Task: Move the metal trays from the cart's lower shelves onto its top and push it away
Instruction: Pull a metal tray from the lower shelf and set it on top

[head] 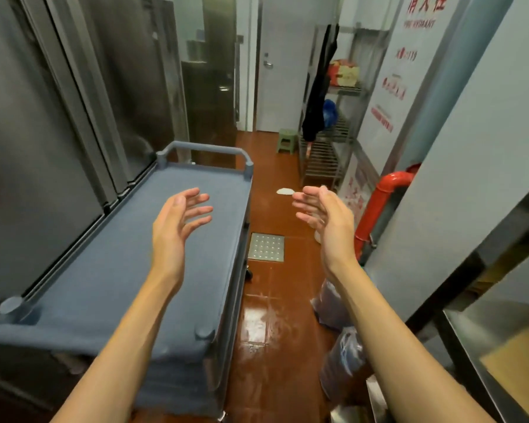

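A grey-blue plastic cart (110, 270) stands along the steel cabinets on the left, its handle (205, 149) at the far end. Its top shelf is bare. A rounded metal edge (216, 380) shows under the top at the near right corner; the lower shelves are otherwise hidden. My left hand (180, 215) hovers over the cart's top, palm facing right, fingers spread, holding nothing. My right hand (324, 213) is raised over the floor to the right of the cart, palm facing left, fingers apart and empty.
Steel refrigerator doors (43, 141) line the left. The wet red floor (272, 300) has a metal drain cover (266, 247). A red pipe (379, 203), plastic bags (339, 331), a wire rack (327, 154), a green stool (287, 140) and a door (281, 71) lie right and ahead.
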`<action>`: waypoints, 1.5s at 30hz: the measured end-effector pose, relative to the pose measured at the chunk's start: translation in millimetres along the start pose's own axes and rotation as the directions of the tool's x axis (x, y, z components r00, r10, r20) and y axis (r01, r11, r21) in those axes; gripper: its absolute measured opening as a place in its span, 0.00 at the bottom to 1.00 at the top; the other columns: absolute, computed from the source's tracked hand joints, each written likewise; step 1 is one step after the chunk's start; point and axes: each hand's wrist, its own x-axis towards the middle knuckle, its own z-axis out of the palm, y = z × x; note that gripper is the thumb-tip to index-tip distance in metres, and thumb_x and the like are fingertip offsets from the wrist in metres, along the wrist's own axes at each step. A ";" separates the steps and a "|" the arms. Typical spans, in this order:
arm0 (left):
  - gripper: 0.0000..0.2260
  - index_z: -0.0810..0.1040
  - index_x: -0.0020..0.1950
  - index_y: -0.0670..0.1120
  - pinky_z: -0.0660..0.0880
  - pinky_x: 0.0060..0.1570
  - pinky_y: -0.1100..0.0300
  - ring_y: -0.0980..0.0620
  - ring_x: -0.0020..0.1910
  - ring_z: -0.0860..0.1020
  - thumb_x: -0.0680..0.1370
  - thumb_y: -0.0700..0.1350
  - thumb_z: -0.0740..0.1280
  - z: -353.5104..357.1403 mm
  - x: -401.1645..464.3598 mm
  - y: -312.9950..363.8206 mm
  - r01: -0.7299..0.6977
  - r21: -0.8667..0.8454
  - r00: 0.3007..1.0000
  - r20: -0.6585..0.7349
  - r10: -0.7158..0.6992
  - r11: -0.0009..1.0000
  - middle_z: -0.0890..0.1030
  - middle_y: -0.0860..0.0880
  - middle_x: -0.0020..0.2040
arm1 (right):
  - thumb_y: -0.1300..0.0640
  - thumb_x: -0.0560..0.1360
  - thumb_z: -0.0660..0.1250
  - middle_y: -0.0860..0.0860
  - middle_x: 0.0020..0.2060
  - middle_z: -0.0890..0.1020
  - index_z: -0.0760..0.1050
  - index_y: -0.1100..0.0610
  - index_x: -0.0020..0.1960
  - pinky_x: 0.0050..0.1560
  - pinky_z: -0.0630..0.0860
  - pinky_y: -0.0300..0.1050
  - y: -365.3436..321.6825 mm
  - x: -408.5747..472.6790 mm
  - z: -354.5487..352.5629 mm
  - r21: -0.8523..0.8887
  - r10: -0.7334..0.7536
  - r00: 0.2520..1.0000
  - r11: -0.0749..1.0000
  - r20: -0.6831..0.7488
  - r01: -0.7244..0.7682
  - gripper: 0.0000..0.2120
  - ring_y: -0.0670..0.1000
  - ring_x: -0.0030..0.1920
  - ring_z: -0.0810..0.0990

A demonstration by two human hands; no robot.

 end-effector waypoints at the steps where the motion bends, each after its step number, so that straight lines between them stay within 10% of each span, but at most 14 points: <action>1: 0.20 0.77 0.62 0.44 0.78 0.57 0.49 0.44 0.55 0.82 0.79 0.56 0.57 8.8 20.3 -8.6 -0.003 0.010 1.000 -0.004 0.003 1.000 0.82 0.43 0.58 | 0.54 0.83 0.54 0.58 0.52 0.83 0.77 0.60 0.56 0.57 0.78 0.55 3.7 22.1 1.6 -0.006 -0.008 1.000 1.000 0.001 0.008 0.15 0.55 0.54 0.82; 16: 0.19 0.77 0.62 0.44 0.78 0.58 0.47 0.41 0.55 0.81 0.79 0.55 0.58 58.8 251.8 -136.6 0.026 0.073 0.956 -0.293 -0.004 0.997 0.82 0.43 0.58 | 0.49 0.80 0.56 0.55 0.50 0.84 0.78 0.58 0.55 0.57 0.79 0.54 119.7 339.3 67.3 0.083 0.057 0.972 0.994 0.229 -0.078 0.17 0.53 0.51 0.83; 29: 0.18 0.76 0.61 0.40 0.76 0.58 0.44 0.40 0.54 0.80 0.79 0.51 0.58 5.5 349.4 -186.3 0.020 0.149 0.724 -0.684 0.088 0.989 0.80 0.37 0.59 | 0.53 0.82 0.57 0.59 0.50 0.84 0.78 0.63 0.55 0.55 0.80 0.51 202.0 478.4 212.8 0.113 0.117 0.777 0.965 0.618 -0.236 0.16 0.57 0.51 0.83; 37: 0.20 0.76 0.62 0.39 0.77 0.58 0.45 0.40 0.54 0.80 0.79 0.52 0.58 -6.1 347.2 -210.4 0.074 0.187 0.510 -0.851 0.124 0.980 0.80 0.38 0.58 | 0.57 0.81 0.57 0.59 0.47 0.84 0.79 0.59 0.49 0.51 0.78 0.54 240.6 503.3 278.1 0.049 0.163 0.540 0.933 0.826 -0.356 0.12 0.59 0.49 0.83; 45: 0.15 0.76 0.57 0.39 0.76 0.56 0.45 0.40 0.51 0.79 0.81 0.49 0.58 58.7 296.6 -240.3 0.161 0.206 0.152 -0.972 0.182 0.965 0.80 0.38 0.55 | 0.57 0.82 0.57 0.60 0.44 0.83 0.77 0.58 0.46 0.47 0.76 0.52 275.6 498.3 281.6 -0.078 0.168 0.163 0.889 0.972 -0.451 0.12 0.56 0.45 0.81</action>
